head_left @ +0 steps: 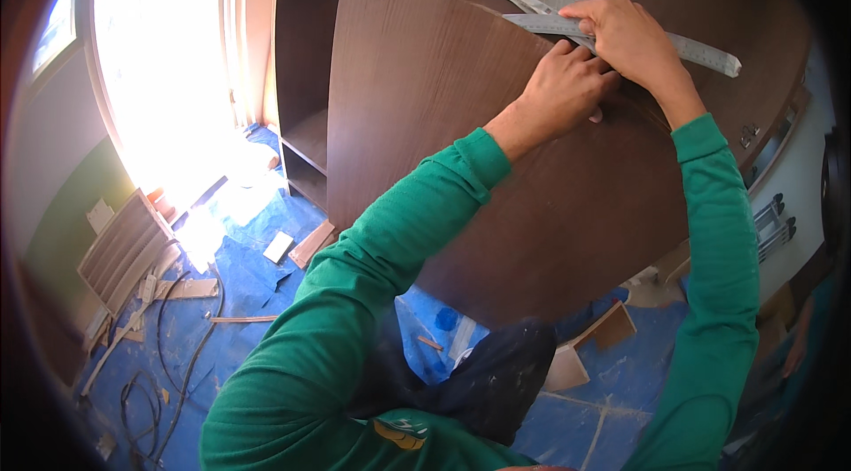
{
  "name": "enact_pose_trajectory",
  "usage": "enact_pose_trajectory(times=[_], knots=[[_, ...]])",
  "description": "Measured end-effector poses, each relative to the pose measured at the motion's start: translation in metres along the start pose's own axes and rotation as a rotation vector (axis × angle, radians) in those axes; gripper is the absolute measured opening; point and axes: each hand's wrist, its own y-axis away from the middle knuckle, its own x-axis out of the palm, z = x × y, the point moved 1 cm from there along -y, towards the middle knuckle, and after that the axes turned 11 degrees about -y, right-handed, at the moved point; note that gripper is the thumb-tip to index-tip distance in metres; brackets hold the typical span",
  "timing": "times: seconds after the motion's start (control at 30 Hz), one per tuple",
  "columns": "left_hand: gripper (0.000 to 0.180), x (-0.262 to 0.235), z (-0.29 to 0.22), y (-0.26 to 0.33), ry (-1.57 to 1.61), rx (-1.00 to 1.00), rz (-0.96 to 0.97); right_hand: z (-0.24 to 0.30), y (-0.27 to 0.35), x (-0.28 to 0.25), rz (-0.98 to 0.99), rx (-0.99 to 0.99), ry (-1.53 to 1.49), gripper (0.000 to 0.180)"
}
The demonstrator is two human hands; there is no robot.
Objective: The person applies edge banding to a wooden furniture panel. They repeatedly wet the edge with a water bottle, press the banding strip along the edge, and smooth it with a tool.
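Two green sleeves (pixel 332 311), one ruler (pixel 702 53)

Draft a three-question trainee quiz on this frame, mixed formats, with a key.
1. Multiple choice: which of the person's hands lies across the long ruler?
A) left
B) right
C) neither

2. True or false: the person's sleeves are red.

3. Fill in: the sheeting on the floor is mostly ____ in colour.

Key:
1. B, the right hand
2. False; the sleeves are green
3. blue
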Motion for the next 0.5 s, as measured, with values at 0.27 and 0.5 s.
enact_pose_trajectory(times=[0.27,0.5], knots=[[0.047,-0.007,-0.007,-0.007,0.071,0.014,0.06,0.001,0.002,-0.015,0.061,-0.054,0.086,0.036],[0.043,-0.005,-0.008,0.004,0.033,-0.036,-0.011,-0.02,0.03,-0.022,0.095,0.02,-0.061,0.04]])
